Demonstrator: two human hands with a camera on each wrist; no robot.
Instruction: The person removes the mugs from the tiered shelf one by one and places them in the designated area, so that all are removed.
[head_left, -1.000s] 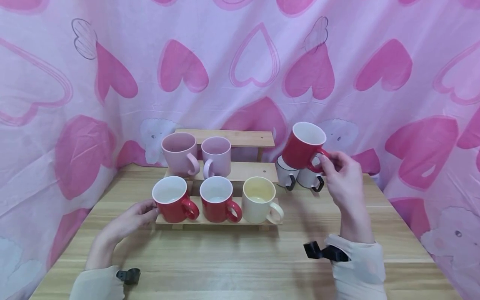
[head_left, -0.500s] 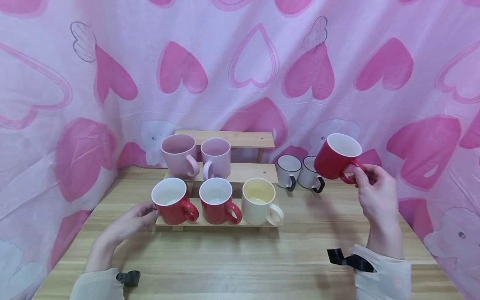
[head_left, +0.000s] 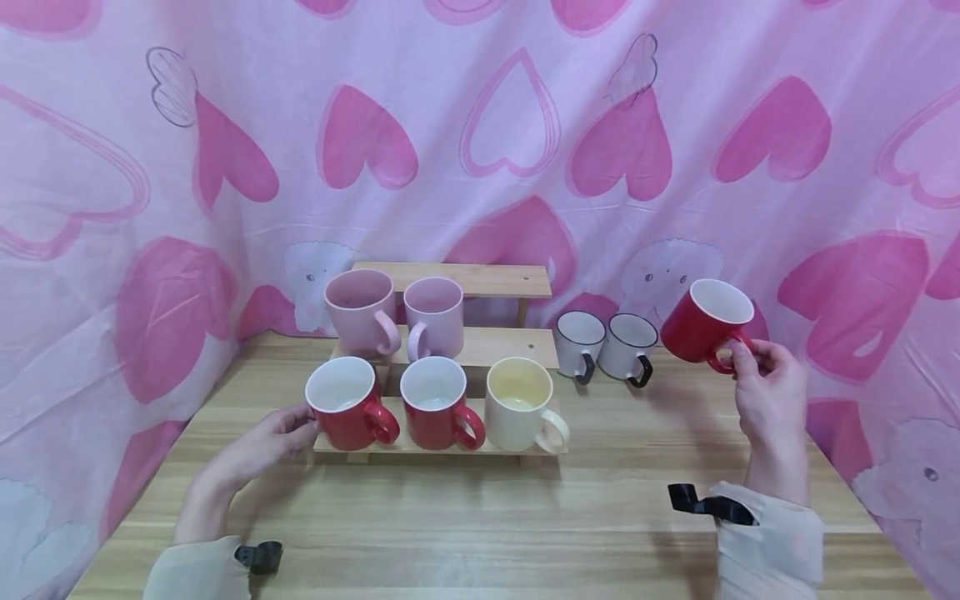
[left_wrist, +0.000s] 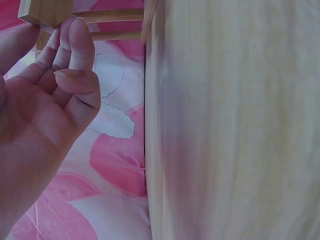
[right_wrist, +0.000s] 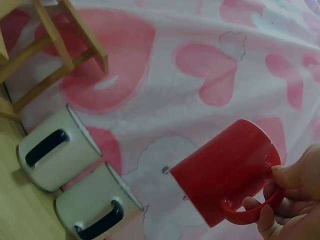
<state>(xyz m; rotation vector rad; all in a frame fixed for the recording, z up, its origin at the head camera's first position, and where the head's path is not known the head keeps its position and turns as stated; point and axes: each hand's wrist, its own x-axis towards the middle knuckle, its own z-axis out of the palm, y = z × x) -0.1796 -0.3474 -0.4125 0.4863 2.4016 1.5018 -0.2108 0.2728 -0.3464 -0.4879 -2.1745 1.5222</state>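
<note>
My right hand (head_left: 772, 387) pinches the handle of a red mug (head_left: 693, 321) with a white inside. The mug is held in the air, tilted, right of two white mugs (head_left: 581, 342) with black handles. In the right wrist view, thumb and fingers wrap the handle of the red mug (right_wrist: 227, 170). My left hand (head_left: 270, 442) is at the left end of the tiered wooden rack (head_left: 502, 343), beside another red mug (head_left: 347, 417). In the left wrist view, its thumb and fingertips hold the end of the rack's board (left_wrist: 50, 12).
On the rack's bottom tier also stand a second red mug (head_left: 432, 417) and a cream mug (head_left: 517, 417). Two pink mugs (head_left: 435, 312) stand on the middle tier. A wooden table (head_left: 465, 525) lies below, and a pink heart-print curtain (head_left: 450, 125) hangs behind.
My right hand has carried the red mug to the right and slightly down, from over the two white mugs to beside them. The left hand has stayed at the rack's end.
</note>
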